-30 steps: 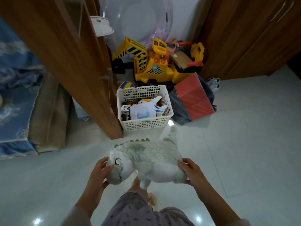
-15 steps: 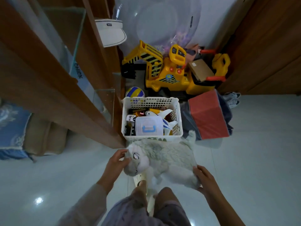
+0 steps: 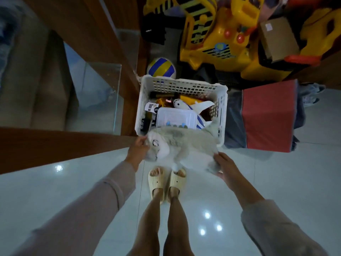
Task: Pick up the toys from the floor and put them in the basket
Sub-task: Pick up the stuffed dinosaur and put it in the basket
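Both grips, left hand [image 3: 138, 150] and right hand [image 3: 226, 167], clamp the plush toy [image 3: 186, 145] above the basket [image 3: 145, 100]; clear box [image 3: 176, 117] and toy plane [image 3: 191, 106] lie beneath

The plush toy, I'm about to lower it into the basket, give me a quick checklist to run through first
1. Grip: the left hand holds the head end of the plush toy and the right hand holds its rear end: ok.
2. Toy over the white basket: only its far edge overlaps the near rim, most hangs short of it: not ok.
3. Room inside: a clear plastic box and a toy airplane fill the middle, so the plush would sit on top: cannot tell if it fits.
4. Basket upright on the floor: ok.
5. Feet clear of the basket: ok.
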The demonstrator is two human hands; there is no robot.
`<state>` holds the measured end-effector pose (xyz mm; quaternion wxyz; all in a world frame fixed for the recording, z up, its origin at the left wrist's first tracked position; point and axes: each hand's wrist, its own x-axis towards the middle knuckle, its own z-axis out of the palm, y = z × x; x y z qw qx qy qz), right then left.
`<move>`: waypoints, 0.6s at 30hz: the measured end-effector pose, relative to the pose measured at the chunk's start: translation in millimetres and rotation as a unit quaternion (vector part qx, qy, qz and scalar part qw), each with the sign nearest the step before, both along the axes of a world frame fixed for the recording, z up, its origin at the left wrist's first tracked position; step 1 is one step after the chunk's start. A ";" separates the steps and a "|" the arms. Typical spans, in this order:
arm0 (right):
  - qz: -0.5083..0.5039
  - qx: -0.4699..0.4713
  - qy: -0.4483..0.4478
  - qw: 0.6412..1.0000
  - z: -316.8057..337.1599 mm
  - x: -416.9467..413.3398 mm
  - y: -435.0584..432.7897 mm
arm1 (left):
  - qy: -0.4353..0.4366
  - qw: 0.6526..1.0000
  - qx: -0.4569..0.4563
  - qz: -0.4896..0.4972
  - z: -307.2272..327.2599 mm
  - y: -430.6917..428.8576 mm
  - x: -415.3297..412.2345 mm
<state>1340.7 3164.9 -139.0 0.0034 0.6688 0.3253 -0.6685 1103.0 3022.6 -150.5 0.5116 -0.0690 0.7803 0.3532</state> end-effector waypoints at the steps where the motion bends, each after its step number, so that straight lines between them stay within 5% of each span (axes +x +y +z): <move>1: 0.001 -0.004 0.003 1.000 -18.9 -11.6 11.0 | 0.006 1.000 -0.009 0.000 -18.2 9.5 -6.5; 12: 0.121 0.030 -0.038 0.991 -229.8 -97.4 56.9 | 0.108 0.984 -0.101 -0.103 -216.3 61.6 -94.1; 18: 0.149 0.062 -0.062 0.985 -283.4 -119.7 42.7 | 0.138 0.974 -0.121 -0.131 -274.4 61.2 -110.3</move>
